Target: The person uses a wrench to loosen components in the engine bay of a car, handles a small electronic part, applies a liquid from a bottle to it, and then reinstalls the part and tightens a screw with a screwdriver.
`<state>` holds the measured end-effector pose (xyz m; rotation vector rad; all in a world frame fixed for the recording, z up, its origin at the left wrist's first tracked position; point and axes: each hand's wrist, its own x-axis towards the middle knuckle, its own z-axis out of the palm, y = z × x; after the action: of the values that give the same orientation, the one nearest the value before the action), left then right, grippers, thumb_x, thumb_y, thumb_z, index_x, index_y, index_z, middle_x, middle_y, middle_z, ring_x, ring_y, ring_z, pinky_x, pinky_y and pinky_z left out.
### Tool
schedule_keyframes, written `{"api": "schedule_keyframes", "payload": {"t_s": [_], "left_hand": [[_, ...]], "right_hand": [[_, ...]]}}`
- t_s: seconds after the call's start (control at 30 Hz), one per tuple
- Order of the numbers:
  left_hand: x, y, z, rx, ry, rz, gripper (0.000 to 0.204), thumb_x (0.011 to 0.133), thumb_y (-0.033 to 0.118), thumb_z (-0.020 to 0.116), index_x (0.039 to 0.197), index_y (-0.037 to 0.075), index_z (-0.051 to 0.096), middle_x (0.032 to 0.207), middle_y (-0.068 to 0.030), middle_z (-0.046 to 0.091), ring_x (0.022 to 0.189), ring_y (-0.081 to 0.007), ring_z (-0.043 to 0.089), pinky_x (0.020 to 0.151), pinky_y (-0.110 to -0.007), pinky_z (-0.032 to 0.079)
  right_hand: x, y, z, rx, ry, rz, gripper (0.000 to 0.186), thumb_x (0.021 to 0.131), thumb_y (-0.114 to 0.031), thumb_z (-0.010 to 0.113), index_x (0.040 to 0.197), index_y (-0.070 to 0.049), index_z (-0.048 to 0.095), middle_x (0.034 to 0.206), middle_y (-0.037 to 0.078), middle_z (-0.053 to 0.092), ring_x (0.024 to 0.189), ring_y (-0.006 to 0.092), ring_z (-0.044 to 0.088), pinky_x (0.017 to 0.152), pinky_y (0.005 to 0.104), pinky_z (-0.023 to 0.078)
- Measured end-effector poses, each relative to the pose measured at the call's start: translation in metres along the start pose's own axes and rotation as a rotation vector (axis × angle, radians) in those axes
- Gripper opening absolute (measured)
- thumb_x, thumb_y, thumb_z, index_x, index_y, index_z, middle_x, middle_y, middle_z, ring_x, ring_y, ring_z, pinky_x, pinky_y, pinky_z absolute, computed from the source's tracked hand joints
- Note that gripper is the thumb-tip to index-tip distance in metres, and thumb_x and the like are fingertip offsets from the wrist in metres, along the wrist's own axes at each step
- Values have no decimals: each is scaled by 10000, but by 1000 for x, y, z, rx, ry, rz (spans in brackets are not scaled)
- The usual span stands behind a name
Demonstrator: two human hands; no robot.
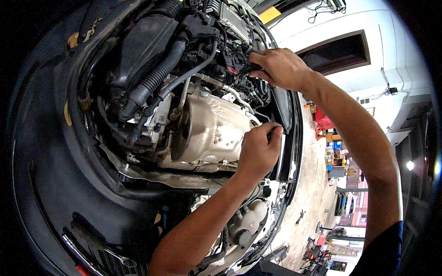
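I lean over the engine bay of a car. My left hand (260,149) is closed with thumb and fingers pressed together, at the edge of a silvery metal heat shield (214,129). Whatever its fingertips hold is hidden. Farther up, my right hand (282,69) curls over dark wiring and connectors (234,62) at the side of the engine. Its thumb and fingers close round a dark part that I cannot make out. Red wires (232,70) show just beside those fingertips.
A ribbed black hose (159,73) and a black plastic housing (145,46) fill the upper left. Near the lower edge is a pale reservoir (251,216). A ratchet (76,248) and a wrench (120,258) lie at the lower left. Beyond the car, tools and boxes (336,138) line the workshop floor.
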<state>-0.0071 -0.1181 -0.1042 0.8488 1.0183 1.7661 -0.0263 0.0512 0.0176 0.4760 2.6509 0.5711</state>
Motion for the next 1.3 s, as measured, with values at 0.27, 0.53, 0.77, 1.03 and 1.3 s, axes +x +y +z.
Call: {"api": "schedule_keyframes", "payload": {"t_s": [0.27,0.53,0.77,1.03,1.3], "left_hand": [[0,-1,1,-4,12,-37,217,933,162,562,915,-34,656,622,-101,611,534,-156,558,521,-308,440],[-8,1,15,72,102,117,237,904,197,566,836,-16,644,700,-213,620,672,-399,613,611,-451,471],[-7,5,8,44,128,-10,205,868,175,597,768,0,635,722,-227,613,714,-427,595,674,-508,466],[-7,-1,13,23,160,26,190,864,154,601,757,3,640,708,-225,614,703,-418,608,676,-500,480],[-6,3,8,8,130,-5,217,877,155,582,744,-9,636,721,-245,617,715,-428,618,669,-512,486]], "right_hand": [[10,-6,10,381,-31,405,440,925,-413,576,864,19,639,686,171,639,690,263,652,677,416,493],[7,59,50,218,-6,281,374,959,-345,542,1135,-26,623,732,79,627,613,165,566,600,334,459],[8,30,44,715,-1,187,428,964,-443,506,1101,-39,532,603,-15,475,448,57,360,422,229,304],[11,13,24,546,-147,586,382,998,-385,466,929,-28,580,509,-17,445,408,59,384,411,253,323],[6,35,35,311,-83,438,445,999,-447,430,947,-30,578,502,10,478,394,68,451,379,246,359]]}}
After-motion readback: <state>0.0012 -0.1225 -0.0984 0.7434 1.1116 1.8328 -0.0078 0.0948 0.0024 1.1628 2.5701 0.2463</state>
